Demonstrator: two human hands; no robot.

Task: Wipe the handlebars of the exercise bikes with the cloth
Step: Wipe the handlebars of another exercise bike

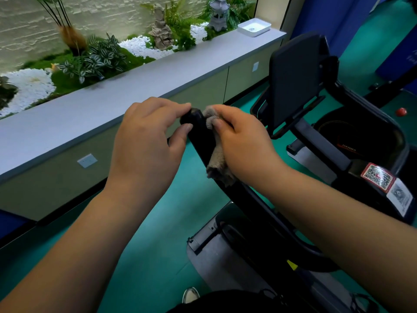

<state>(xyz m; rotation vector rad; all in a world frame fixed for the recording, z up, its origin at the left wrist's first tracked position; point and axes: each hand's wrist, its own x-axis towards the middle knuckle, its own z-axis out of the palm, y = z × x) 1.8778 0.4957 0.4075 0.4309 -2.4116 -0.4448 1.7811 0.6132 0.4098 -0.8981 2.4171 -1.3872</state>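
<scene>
The left hand [146, 141] pinches the end of the black padded handlebar [196, 129] between thumb and fingers. Just right of it, the right hand [243, 143] grips a brown fuzzy cloth [217, 161] against the bar, fingers curled round it.

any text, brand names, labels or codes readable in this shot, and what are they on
"HANRA", roughly, small and blurred: orange brand lettering on the black flywheel housing.
QR sticker on the bike frame: code only, surrounding print too small to read.
White label beside it: blurred, unreadable.
White lettering on the blue panel: cut off, unreadable.
</scene>
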